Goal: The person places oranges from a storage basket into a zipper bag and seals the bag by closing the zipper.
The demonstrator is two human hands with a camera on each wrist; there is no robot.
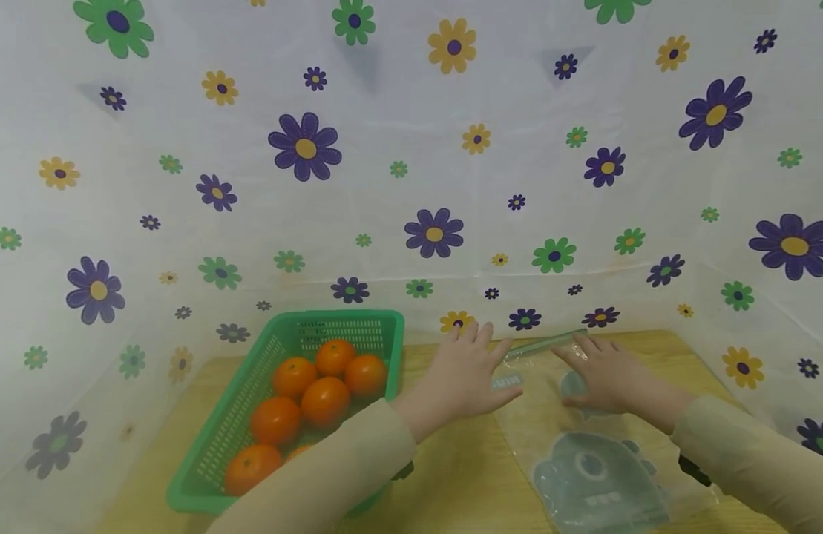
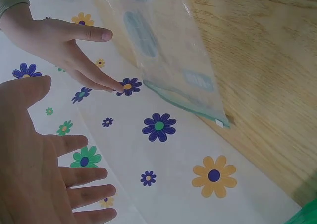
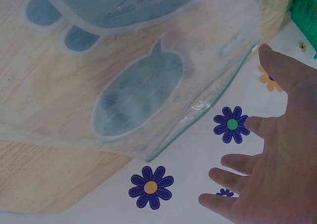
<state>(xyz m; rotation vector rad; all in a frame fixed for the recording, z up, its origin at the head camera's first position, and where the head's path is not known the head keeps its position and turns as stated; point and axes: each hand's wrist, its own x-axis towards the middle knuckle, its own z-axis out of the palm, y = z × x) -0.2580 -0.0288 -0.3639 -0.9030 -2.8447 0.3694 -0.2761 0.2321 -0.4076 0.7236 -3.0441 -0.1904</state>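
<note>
A clear, blue-printed zip bag [image 1: 594,482] lies flat on the bench [image 1: 464,467], to the right of a green basket [image 1: 207,430] of oranges [image 1: 326,403]. The left hand [image 1: 461,374] and right hand [image 1: 601,377] reach near its zip end, fingers spread, grasping nothing.

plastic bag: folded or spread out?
Spread out: the plastic bag lies on the wooden table, its blue print and green top edge showing, no fold visible.

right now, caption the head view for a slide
Left hand and right hand near a bag, with oranges in a green basket to the left.
</note>
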